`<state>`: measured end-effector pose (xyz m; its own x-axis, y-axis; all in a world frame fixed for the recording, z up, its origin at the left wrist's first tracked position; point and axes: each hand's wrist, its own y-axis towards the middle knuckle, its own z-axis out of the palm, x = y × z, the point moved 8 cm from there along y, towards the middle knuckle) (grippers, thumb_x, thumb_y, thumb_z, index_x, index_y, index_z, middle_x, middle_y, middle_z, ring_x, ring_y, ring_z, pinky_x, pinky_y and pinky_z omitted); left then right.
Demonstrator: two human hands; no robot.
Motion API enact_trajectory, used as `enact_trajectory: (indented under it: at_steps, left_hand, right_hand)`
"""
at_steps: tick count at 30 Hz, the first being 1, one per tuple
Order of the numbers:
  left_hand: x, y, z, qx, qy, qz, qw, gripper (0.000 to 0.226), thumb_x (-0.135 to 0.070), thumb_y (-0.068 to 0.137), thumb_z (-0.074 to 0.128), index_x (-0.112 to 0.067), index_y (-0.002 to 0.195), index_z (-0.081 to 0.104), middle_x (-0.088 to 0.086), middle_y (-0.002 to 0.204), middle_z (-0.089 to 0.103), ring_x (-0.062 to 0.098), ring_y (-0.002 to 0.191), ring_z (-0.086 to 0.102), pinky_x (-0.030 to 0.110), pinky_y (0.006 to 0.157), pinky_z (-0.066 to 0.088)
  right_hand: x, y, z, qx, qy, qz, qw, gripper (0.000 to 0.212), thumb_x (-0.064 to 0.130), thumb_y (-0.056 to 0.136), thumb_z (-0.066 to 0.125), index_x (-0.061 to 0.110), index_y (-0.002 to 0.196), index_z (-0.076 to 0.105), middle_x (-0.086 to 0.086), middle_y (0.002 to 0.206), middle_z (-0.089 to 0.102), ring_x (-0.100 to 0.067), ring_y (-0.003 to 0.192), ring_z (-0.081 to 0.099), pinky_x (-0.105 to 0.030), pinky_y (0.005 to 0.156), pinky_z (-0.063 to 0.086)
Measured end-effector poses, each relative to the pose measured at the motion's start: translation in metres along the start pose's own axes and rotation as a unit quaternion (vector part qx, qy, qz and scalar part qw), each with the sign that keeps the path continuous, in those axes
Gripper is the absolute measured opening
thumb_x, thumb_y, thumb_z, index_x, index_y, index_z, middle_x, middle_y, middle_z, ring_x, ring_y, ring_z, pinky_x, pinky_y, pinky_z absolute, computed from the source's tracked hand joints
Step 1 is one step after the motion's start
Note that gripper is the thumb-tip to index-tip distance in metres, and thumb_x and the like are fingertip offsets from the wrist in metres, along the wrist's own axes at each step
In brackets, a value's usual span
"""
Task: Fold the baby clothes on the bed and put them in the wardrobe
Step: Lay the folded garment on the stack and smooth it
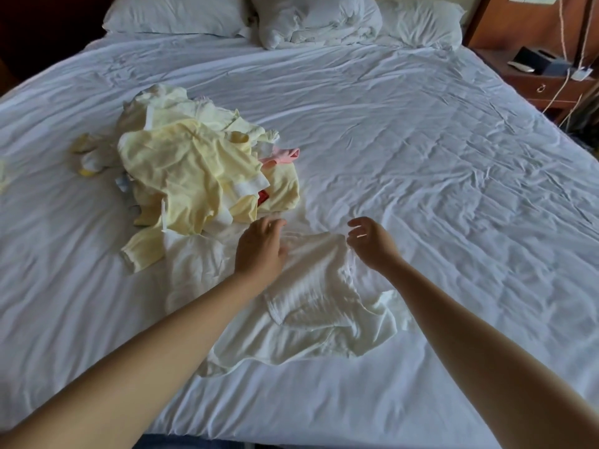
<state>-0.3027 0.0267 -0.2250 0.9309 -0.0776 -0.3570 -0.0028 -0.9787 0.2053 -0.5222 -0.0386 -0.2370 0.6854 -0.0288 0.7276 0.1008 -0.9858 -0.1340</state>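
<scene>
A white baby garment (311,306) lies spread and rumpled on the white bed sheet (437,176) near the front edge. My left hand (259,247) hovers over its upper left part, fingers loosely curled, holding nothing that I can see. My right hand (372,243) is at the garment's upper right corner, fingers relaxed and slightly bent, just above the cloth. A heap of pale yellow baby clothes (194,170) with a bit of pink cloth (282,156) sits to the left, just beyond my left hand.
Small yellow and white socks (89,157) lie left of the heap. Pillows (311,17) line the head of the bed. A wooden nightstand (544,82) with a dark box and cables stands at the far right. No wardrobe is in view.
</scene>
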Motion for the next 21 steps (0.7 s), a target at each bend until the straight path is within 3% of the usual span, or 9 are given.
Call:
enact_trajectory:
  at_steps: [2,5,9,12,15,18,21]
  left_hand:
    - [-0.02,-0.021,-0.006,-0.027,-0.037,0.053,0.998,0.031,-0.021,0.086,0.067,-0.013,0.115,0.06,0.005,0.117,0.058,0.025,0.109,0.053,0.035,0.089,0.043]
    - [-0.048,-0.059,-0.01,-0.043,-0.072,0.12,0.989,0.015,-0.033,0.084,0.066,-0.018,0.084,0.063,-0.004,0.087,0.058,0.017,0.084,0.055,0.028,0.071,0.04]
    - [-0.068,-0.102,-0.001,-0.034,-0.033,0.167,0.985,0.041,-0.052,0.081,0.06,-0.022,0.053,0.054,-0.01,0.06,0.041,0.013,0.061,0.047,0.023,0.06,0.029]
    - [-0.075,-0.117,0.012,-0.003,0.02,0.167,0.986,0.05,-0.063,0.079,0.053,-0.022,0.05,0.057,-0.01,0.057,0.045,0.014,0.059,0.05,0.023,0.058,0.032]
    - [-0.085,-0.124,0.014,0.012,0.031,0.136,0.99,0.041,-0.058,0.074,0.065,-0.023,0.055,0.063,-0.007,0.06,0.054,0.018,0.062,0.057,0.027,0.057,0.04]
    - [-0.088,-0.129,0.017,0.045,0.016,0.06,0.997,0.028,-0.053,0.074,0.073,-0.026,0.072,0.07,-0.008,0.076,0.063,0.015,0.08,0.06,0.029,0.069,0.045]
    - [-0.084,-0.135,0.02,0.047,-0.013,-0.002,0.999,0.024,-0.05,0.075,0.073,-0.027,0.08,0.069,-0.008,0.086,0.067,0.013,0.089,0.061,0.028,0.074,0.047]
  right_hand:
    - [-0.002,-0.02,0.0,0.002,-0.041,-0.032,0.999,0.031,0.017,0.089,0.061,0.022,0.12,0.06,0.003,0.111,0.066,-0.013,0.099,0.063,-0.025,0.078,0.05]
    - [0.003,-0.059,-0.006,-0.024,-0.083,-0.109,0.99,0.028,0.02,0.09,0.061,0.023,0.117,0.063,0.007,0.115,0.065,-0.009,0.108,0.058,-0.028,0.092,0.045]
    - [-0.002,-0.107,-0.013,-0.021,-0.114,-0.176,0.978,0.011,0.023,0.087,0.064,0.028,0.097,0.066,0.017,0.098,0.065,-0.008,0.098,0.058,-0.029,0.088,0.045]
    - [-0.016,-0.127,-0.014,-0.003,-0.133,-0.177,0.975,0.011,0.031,0.084,0.063,0.033,0.096,0.061,0.02,0.094,0.061,-0.008,0.097,0.057,-0.032,0.086,0.046]
    - [-0.027,-0.135,-0.007,0.03,-0.17,-0.153,0.973,0.032,0.029,0.085,0.06,0.026,0.116,0.059,0.011,0.116,0.063,-0.012,0.112,0.053,-0.028,0.096,0.038]
    - [-0.035,-0.137,-0.006,0.03,-0.204,-0.128,0.97,0.041,0.026,0.086,0.057,0.026,0.127,0.055,0.007,0.127,0.06,-0.016,0.124,0.046,-0.03,0.103,0.034]
    - [-0.031,-0.136,-0.008,0.018,-0.231,-0.134,0.964,0.035,0.03,0.087,0.057,0.029,0.123,0.057,0.005,0.119,0.063,-0.018,0.121,0.047,-0.03,0.092,0.038]
